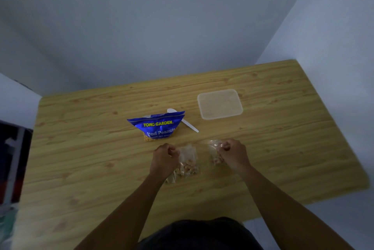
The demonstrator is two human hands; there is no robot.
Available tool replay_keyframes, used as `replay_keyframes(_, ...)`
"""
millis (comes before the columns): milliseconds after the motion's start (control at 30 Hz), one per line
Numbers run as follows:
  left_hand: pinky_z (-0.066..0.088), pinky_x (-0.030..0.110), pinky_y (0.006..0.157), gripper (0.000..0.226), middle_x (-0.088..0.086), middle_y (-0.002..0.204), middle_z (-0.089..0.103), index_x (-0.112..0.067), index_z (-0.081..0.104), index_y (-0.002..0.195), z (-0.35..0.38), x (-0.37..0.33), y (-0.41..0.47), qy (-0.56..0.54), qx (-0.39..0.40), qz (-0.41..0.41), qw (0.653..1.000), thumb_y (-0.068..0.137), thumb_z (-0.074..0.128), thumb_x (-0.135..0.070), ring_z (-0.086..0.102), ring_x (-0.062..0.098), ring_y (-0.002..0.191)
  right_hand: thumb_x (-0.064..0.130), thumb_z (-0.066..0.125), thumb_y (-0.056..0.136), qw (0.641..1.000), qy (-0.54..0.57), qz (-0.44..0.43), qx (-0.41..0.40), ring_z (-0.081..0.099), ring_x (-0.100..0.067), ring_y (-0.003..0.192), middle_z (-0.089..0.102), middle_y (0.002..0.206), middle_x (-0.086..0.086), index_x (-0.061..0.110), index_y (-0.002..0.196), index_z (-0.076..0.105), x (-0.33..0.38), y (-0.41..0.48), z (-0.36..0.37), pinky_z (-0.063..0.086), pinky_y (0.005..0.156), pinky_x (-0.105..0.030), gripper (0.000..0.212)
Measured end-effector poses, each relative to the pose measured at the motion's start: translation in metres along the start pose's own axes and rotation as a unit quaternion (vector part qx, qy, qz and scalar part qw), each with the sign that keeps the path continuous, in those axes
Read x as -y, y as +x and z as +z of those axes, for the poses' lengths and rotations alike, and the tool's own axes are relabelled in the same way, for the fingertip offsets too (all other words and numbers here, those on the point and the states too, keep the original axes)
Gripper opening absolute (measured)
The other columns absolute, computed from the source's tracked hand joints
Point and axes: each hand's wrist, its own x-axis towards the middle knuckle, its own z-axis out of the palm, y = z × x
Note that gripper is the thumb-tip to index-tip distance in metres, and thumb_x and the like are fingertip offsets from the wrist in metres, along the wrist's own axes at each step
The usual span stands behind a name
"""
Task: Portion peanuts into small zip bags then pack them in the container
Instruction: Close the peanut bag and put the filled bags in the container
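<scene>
Now both fists closed, left hand pinching filled zip bag, right hand pinching second bag, peanut pouch & spoon just beyond left grip, lidded container beyond right grip, bare table to right edge.

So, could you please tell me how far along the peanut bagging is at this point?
Portioning looks well along: the left hand holds a small bag with peanuts in it, and the right hand grips a second filled bag. The spoon lies behind the blue peanut packet. Packing is left: the container sits apart with its lid on, with no bags visible inside.
</scene>
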Motion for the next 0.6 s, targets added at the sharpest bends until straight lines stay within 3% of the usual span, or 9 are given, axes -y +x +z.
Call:
replay_keyframes(100, 0.051, 0.027, 0.078, 0.027, 0.005, 0.104, 0.069, -0.011, 0.068, 0.111, 0.004, 0.003, 0.006, 0.022, -0.001, 0.001, 1.000, 0.087, 0.068, -0.024, 0.064, 0.016, 0.089, 0.032, 0.055, 0.081, 0.997, -0.071, -0.024, -0.026, 0.064, -0.030, 0.107, 0.069, 0.114, -0.008, 0.014, 0.123, 0.065, 0.006, -0.007, 0.003, 0.051, 0.082, -0.031, 0.047)
replay_keyframes(167, 0.053, 0.030, 0.081, 0.034, 0.009, 0.110, 0.067, -0.010, 0.065, 0.119, 0.008, 0.004, 0.008, 0.040, 0.002, 0.000, 0.999, 0.087, 0.066, -0.021, 0.065, 0.020, 0.092, 0.047, 0.046, 0.072, 0.985, -0.140, -0.069, -0.079, 0.056, -0.035, 0.113, 0.061, 0.121, -0.012, 0.014, 0.134, 0.056, 0.012, -0.015, 0.007, 0.049, 0.091, -0.042, 0.071)
replay_keyframes(233, 0.054, 0.032, 0.083, 0.034, 0.010, 0.112, 0.065, -0.010, 0.066, 0.120, 0.010, 0.005, 0.011, 0.054, 0.002, 0.009, 0.999, 0.087, 0.064, -0.019, 0.066, 0.024, 0.096, 0.041, 0.050, 0.075, 0.963, -0.189, -0.157, -0.114, 0.055, -0.035, 0.107, 0.059, 0.116, -0.013, 0.011, 0.132, 0.055, 0.011, -0.020, 0.018, 0.049, 0.087, -0.044, 0.065)
replay_keyframes(333, 0.054, 0.031, 0.082, 0.020, 0.008, 0.105, 0.067, -0.012, 0.073, 0.103, 0.011, 0.005, 0.012, 0.056, -0.007, 0.021, 0.998, 0.086, 0.062, -0.014, 0.066, 0.023, 0.093, 0.030, 0.051, 0.081, 0.951, -0.187, -0.238, -0.063, 0.059, -0.031, 0.099, 0.061, 0.108, -0.009, 0.012, 0.122, 0.061, 0.019, -0.031, 0.036, 0.052, 0.080, -0.041, 0.046)
replay_keyframes(433, 0.054, 0.028, 0.074, 0.011, 0.001, 0.093, 0.068, -0.018, 0.073, 0.085, 0.011, 0.005, 0.012, 0.049, -0.010, 0.040, 0.998, 0.083, 0.065, -0.010, 0.066, 0.016, 0.082, 0.033, 0.053, 0.087, 0.961, -0.139, -0.240, 0.007, 0.058, -0.024, 0.104, 0.060, 0.112, -0.005, 0.015, 0.122, 0.063, 0.028, -0.035, 0.050, 0.053, 0.085, -0.042, 0.041)
replay_keyframes(600, 0.041, 0.013, 0.067, 0.002, -0.005, 0.092, 0.065, -0.017, 0.071, 0.088, 0.002, 0.003, 0.008, 0.042, 0.024, 0.092, 0.995, 0.087, 0.069, -0.016, 0.060, 0.008, 0.078, 0.028, 0.067, 0.088, 0.965, -0.097, -0.226, 0.088, 0.045, -0.012, 0.118, 0.054, 0.124, 0.003, 0.020, 0.129, 0.060, 0.040, -0.028, 0.056, 0.042, 0.098, -0.029, 0.042)
